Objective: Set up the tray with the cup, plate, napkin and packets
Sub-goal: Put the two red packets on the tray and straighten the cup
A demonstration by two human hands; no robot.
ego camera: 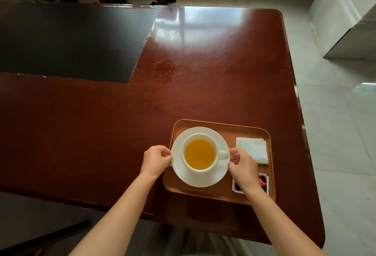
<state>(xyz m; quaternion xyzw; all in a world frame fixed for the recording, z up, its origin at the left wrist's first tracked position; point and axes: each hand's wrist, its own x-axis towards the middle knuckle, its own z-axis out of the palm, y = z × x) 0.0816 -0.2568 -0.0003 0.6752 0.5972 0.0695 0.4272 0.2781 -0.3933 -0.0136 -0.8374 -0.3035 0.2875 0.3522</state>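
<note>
An orange-brown tray [223, 127] lies near the front right of the table. On its left half sits a white plate [183, 176] carrying a white cup [218, 155] full of yellow-orange liquid, handle to the right. My left hand [156, 161] pinches the plate's left rim. My right hand [244, 167] grips the plate's right rim beside the cup handle. A folded white napkin [253, 149] rests at the tray's right. Red and black packets [263, 182] lie at the tray's front right corner, partly hidden under my right wrist.
The glossy red-brown table [203, 72] has a black inlay [71, 42] at the back left. Its right edge and rounded front corner are near the tray. A dark chair part [50, 237] shows at the lower left; pale floor tiles [335, 133] lie to the right.
</note>
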